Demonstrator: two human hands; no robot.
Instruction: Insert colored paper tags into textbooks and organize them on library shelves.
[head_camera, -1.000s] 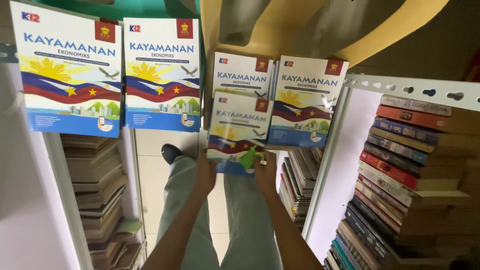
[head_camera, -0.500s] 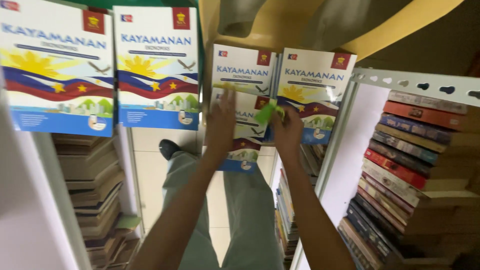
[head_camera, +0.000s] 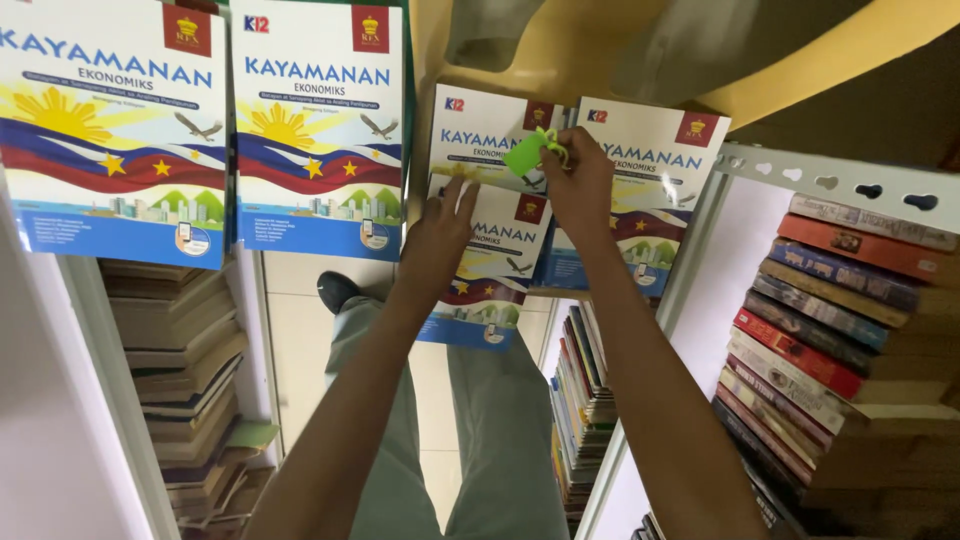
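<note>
My left hand (head_camera: 437, 238) grips the top edge of a white textbook (head_camera: 487, 285) with a sun, flag bands and a blue bottom strip, holding it up in front of two identical textbooks (head_camera: 478, 140) (head_camera: 650, 190) that stand face out. My right hand (head_camera: 580, 185) is closed on a small green object (head_camera: 527, 153) with a yellow-green cord, held against the upper corner of the rear books. Both forearms reach forward from the bottom of the view.
Two larger-looking copies of the same textbook (head_camera: 110, 130) (head_camera: 320, 130) stand at upper left. Stacks of books fill a white shelf on the left (head_camera: 180, 370), a lower shelf in the middle (head_camera: 585, 400) and a perforated metal shelf at right (head_camera: 830, 310). My legs and a dark shoe (head_camera: 335, 290) show below.
Both hands have risen and moved farther forward with the textbook. The right hand carried the green object up to the top of the rear books. The view has closed in.
</note>
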